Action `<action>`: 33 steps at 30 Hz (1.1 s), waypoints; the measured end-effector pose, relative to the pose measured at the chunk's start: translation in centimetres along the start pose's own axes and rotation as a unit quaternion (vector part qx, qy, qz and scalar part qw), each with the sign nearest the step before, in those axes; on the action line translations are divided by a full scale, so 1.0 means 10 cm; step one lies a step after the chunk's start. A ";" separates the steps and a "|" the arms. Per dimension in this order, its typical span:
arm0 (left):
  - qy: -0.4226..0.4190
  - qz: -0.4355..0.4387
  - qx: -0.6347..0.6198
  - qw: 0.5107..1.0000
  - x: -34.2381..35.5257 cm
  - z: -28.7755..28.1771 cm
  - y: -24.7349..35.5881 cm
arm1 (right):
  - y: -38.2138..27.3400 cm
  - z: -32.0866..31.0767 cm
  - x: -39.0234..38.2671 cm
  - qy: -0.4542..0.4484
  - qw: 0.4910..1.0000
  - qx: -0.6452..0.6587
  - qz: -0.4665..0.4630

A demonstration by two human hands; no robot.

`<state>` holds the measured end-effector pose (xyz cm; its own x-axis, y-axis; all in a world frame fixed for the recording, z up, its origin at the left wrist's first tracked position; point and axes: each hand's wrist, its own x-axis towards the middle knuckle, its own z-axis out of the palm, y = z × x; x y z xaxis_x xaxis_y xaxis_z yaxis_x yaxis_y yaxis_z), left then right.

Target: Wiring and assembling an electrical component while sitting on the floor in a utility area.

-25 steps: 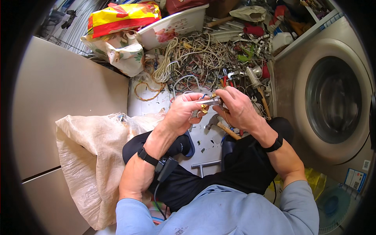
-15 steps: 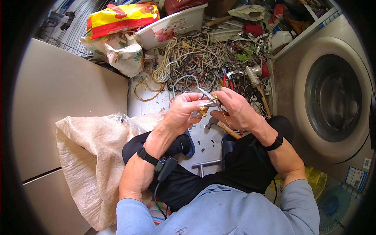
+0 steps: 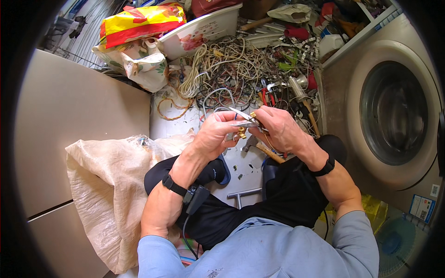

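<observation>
In front of my body, my right hand [image 3: 279,128] is closed around a pair of scissors [image 3: 244,123]. The two metal blades stand apart and point toward my left hand [image 3: 214,133]. That hand is closed, with its fingertips pinching a small brass-coloured fitting [image 3: 242,133] just below the lower blade. Another brass-coloured piece [image 3: 253,115] shows by the right fingertips; whether it is joined to the first, I cannot tell. A thin brownish wire [image 3: 269,142] hangs beneath my right hand.
Beyond my hands lies a heap of tangled cables [image 3: 232,60], with red-handled pliers [image 3: 266,94] at its near edge. A hammer [image 3: 269,152] rests on the floor below my hands. At left sits a woven sack [image 3: 99,185]; at right, a washing machine [image 3: 350,102].
The scissor blades have opened a little wider, and their tips have shifted slightly left toward my left hand. Both hands keep their hold.
</observation>
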<state>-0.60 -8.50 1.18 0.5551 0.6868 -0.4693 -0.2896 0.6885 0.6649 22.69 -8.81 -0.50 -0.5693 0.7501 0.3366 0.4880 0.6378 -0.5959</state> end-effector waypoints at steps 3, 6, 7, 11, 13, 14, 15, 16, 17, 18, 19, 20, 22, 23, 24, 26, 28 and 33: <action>0.008 0.004 0.002 1.000 0.02 -0.02 -0.07 | -0.05 0.00 0.00 0.011 1.000 0.021 0.010; -0.064 0.043 -0.105 0.992 0.02 -0.02 -0.08 | -0.07 -0.09 -0.01 0.002 0.996 0.084 0.035; -0.079 0.051 -0.144 0.985 -0.01 -0.01 -0.06 | -0.09 -0.11 -0.01 -0.017 0.993 0.109 0.052; 0.025 0.010 -0.141 0.990 0.09 -0.01 -0.07 | -0.17 -0.14 -0.02 -0.057 0.987 0.139 0.062; 0.015 -0.010 -0.064 0.998 0.11 0.05 -0.05 | -0.19 -0.07 -0.04 -0.091 0.977 0.174 0.081; 0.003 -0.031 0.016 0.999 0.11 0.06 -0.04 | -0.20 -0.07 -0.05 -0.096 0.976 0.178 0.078; -0.010 -0.045 0.014 0.999 0.15 -0.02 -0.10 | -0.22 -0.09 -0.06 -0.130 0.972 0.171 0.092; -0.008 -0.045 0.011 0.999 0.13 0.02 -0.07 | -0.23 -0.12 -0.06 -0.161 0.968 0.161 0.109; -0.001 -0.060 0.025 0.998 0.09 0.08 -0.03 | -0.24 -0.14 -0.06 -0.177 0.960 0.176 0.129; 0.005 -0.075 0.039 0.996 0.08 0.11 0.00 | -0.22 -0.15 -0.08 -0.179 0.959 0.176 0.130; -0.010 -0.050 0.034 0.998 0.07 0.08 -0.02 | -0.22 -0.15 -0.08 -0.207 0.950 0.194 0.128; -0.007 -0.049 0.034 0.998 0.08 0.02 -0.05 | -0.22 -0.15 -0.08 -0.235 0.940 0.211 0.125; -0.093 -0.041 0.026 0.994 0.08 -0.09 -0.08 | -0.27 -0.15 -0.05 -0.216 0.940 0.240 0.110; -0.091 -0.040 0.025 0.995 0.08 -0.11 -0.09 | -0.30 -0.15 -0.04 -0.195 0.939 0.267 0.095; -0.104 -0.042 0.017 0.994 0.07 -0.14 -0.11 | -0.31 -0.15 -0.04 -0.196 0.939 0.268 0.094; -0.119 -0.042 0.007 0.992 0.08 -0.12 -0.11 | -0.33 -0.18 -0.04 -0.196 0.935 0.276 0.104; -0.140 -0.041 -0.002 0.989 0.09 -0.11 -0.09 | -0.30 -0.18 -0.04 -0.217 0.931 0.268 0.117; -0.118 -0.035 -0.024 0.992 0.11 -0.13 -0.12 | -0.27 -0.17 -0.06 -0.226 0.938 0.237 0.112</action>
<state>-0.62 -8.23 -0.85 0.7406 0.5675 -0.3599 -0.2780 0.7463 0.6048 22.84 -10.68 2.08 -0.7619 0.6371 -0.1163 0.3415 0.2427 -0.9080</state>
